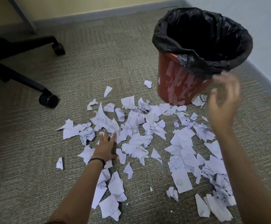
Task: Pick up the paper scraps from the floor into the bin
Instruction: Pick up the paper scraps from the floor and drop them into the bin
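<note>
Head view looks down on a carpeted floor (pixel 99 65), grey-beige and ribbed, closed off by a grey skirting (pixel 99 15) along its far edge and right edge. Torn and crumpled white paper scraps (pixel 183 180), many with print on them, lie spread over the middle of the floor and down toward its near right part; the farthest ones touch the foot of the bin, and one is tucked just behind it on the right. A black chair base (pixel 18 78) reaches in from the left edge, with one caster (pixel 48 99) standing on the carpet well apart from the scraps. The bin (pixel 176 81), red and upright, stands near the far right corner of the floor, lined with a black bag (pixel 238 50) folded over its rim. Its inside is too dark to read.

The right hand (pixel 223 107) hangs in the air just beside the bin's near right side, blurred, its fingers (pixel 218 78) apart and loosely bent, holding nothing that shows. The left hand (pixel 105 147) lies palm down among the scraps at the middle of the floor, fingers (pixel 113 136) straight and spread, their tips on paper. A thin black band (pixel 97 160) circles the left wrist.
</note>
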A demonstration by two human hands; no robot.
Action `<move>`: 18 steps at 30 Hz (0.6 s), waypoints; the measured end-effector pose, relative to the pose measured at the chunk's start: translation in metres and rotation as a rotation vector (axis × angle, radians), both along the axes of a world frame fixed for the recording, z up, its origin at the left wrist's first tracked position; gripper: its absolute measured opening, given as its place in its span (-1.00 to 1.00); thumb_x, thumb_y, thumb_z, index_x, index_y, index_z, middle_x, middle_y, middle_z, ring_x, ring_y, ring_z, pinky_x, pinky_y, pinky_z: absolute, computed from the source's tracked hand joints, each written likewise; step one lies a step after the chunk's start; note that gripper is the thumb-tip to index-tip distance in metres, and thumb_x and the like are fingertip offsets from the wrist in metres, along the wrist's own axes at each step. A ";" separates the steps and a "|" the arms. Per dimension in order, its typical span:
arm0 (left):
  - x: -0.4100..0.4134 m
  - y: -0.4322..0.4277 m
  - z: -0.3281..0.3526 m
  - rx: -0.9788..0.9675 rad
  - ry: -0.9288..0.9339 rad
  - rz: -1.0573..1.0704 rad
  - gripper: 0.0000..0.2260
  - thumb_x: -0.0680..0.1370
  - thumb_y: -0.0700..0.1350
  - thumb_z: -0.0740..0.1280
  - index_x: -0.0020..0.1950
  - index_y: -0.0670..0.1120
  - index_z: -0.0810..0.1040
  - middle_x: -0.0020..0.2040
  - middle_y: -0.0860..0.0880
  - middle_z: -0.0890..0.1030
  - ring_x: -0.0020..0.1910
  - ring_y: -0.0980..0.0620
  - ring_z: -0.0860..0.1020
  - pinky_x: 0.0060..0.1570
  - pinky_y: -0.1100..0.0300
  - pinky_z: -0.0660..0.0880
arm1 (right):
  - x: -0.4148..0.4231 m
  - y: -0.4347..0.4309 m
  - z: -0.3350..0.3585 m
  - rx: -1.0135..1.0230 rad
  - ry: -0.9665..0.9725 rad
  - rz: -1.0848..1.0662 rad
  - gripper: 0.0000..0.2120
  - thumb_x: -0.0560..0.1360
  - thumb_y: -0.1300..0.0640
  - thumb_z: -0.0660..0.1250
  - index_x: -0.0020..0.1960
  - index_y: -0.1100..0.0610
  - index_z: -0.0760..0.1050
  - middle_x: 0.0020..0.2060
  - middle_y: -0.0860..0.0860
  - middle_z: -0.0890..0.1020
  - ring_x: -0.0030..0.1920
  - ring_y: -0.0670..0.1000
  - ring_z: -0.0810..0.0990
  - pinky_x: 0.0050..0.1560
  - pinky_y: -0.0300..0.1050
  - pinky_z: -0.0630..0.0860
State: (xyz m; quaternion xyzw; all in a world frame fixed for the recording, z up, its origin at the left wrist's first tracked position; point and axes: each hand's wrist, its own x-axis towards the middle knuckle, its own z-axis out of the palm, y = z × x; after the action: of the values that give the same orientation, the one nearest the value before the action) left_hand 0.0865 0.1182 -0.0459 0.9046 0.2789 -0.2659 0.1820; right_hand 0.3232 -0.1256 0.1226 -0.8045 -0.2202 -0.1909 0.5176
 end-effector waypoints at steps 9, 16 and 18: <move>-0.001 -0.002 0.003 0.012 -0.168 0.098 -0.34 0.52 -0.02 0.36 0.53 -0.02 0.11 0.54 -0.20 0.04 0.52 -0.22 0.01 0.41 -0.12 0.23 | -0.063 -0.097 -0.195 -0.852 0.449 0.104 -0.44 0.49 -0.11 0.09 0.34 0.22 0.37 0.32 0.36 0.35 0.30 0.36 0.37 0.21 0.30 0.41; 0.026 -0.013 0.012 0.210 -0.587 0.229 -0.51 0.53 -0.01 0.32 0.42 -0.07 0.32 0.48 -0.24 0.17 0.39 -0.25 0.30 0.25 -0.13 0.37 | -0.090 -0.095 -0.201 -0.976 0.385 0.063 -0.48 0.51 -0.05 0.00 0.36 0.16 0.38 0.32 0.26 0.42 0.33 0.29 0.38 0.24 0.28 0.36; 0.038 -0.012 0.011 0.187 -0.502 0.147 -0.51 0.55 0.02 0.29 0.46 -0.01 0.29 0.53 -0.21 0.05 0.47 -0.23 0.16 0.33 -0.13 0.29 | -0.089 -0.096 -0.202 -0.984 0.389 0.073 -0.49 0.50 -0.02 -0.01 0.35 0.16 0.39 0.31 0.25 0.43 0.32 0.28 0.39 0.23 0.28 0.38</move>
State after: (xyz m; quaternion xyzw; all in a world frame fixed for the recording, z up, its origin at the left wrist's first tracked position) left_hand 0.1245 0.1060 -0.0348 0.9323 0.3135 0.0075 0.1801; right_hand 0.2337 -0.2217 -0.0798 -0.9647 -0.2112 0.1060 0.1163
